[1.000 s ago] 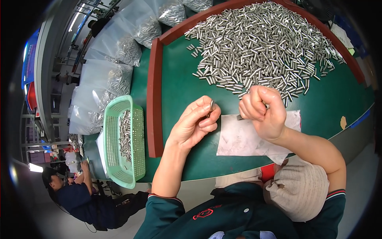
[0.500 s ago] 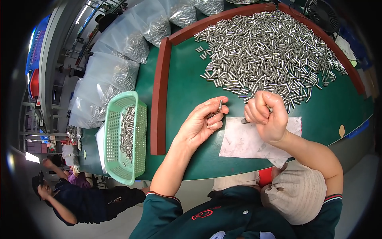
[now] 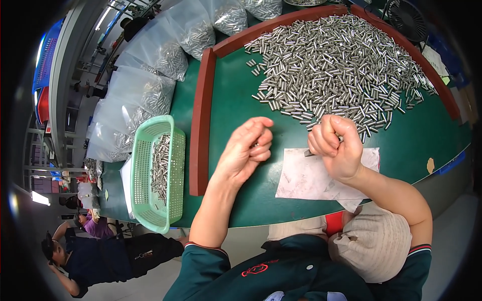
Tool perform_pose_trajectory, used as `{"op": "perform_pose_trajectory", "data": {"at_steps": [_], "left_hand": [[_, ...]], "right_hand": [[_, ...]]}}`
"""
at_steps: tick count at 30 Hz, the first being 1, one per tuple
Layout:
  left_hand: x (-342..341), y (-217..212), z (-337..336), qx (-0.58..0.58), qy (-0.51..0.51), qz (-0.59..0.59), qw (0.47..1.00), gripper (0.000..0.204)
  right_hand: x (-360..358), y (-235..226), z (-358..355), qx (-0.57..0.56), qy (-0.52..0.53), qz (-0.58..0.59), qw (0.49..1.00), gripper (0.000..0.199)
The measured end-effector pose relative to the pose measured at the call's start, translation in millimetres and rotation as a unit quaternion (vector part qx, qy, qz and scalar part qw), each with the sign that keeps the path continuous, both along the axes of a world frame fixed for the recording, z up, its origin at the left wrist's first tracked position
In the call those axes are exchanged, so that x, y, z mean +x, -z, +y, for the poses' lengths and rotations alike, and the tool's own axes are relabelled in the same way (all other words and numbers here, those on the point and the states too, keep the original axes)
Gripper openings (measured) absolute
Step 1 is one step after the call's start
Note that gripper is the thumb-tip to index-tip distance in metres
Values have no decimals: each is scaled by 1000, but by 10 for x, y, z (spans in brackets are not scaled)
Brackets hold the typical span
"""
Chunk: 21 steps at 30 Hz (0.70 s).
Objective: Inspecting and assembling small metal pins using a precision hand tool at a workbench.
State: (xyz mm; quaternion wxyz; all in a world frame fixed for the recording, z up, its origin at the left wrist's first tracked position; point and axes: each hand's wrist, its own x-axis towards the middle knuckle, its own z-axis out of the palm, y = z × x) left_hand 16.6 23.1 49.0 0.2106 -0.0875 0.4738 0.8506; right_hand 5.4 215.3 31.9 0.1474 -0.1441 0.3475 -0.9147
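Note:
My left hand (image 3: 247,148) is curled closed above the green tabletop, its fingers wrapped round small metal pins that are almost wholly hidden. To its right, my right hand (image 3: 335,146) makes a fist over a stained white sheet (image 3: 296,178). A small dark grey piece (image 3: 309,152) pokes out at the left side of that fist, and a glint of metal shows between thumb and forefinger. Just beyond both hands spreads a large heap of shiny short metal pins (image 3: 336,65).
A dark red wooden rail (image 3: 202,125) borders the heap. Left of it stands a light green perforated basket (image 3: 176,175) holding pins. Clear plastic bags (image 3: 163,57) of pins line the table's far left. A black fan (image 3: 406,20) sits at the back right. Another person (image 3: 95,258) is at the lower left.
My left hand has moved slightly left and its fingers have closed over the pin that showed at the fingertips. My right hand stays nearly still. The person at lower left shifted.

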Motion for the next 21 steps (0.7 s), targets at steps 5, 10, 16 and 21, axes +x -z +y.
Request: {"op": "perform_pose_trajectory", "data": {"at_steps": [5, 10, 16, 21], "left_hand": [[-6, -343, -296, -411, -255, 253, 838, 16], [115, -561, -963, -767, -401, 298, 402, 17], [343, -455, -1458, -853, -291, 127, 415, 29], [41, -402, -778, -807, -271, 330, 408, 21]], "right_hand": [[4, -9, 17, 5, 1, 3, 1000, 38], [8, -13, -4, 2, -14, 10, 1000, 37], [9, -27, -8, -3, -19, 20, 1000, 37], [20, -18, 6, -2, -21, 20, 1000, 37]]}}
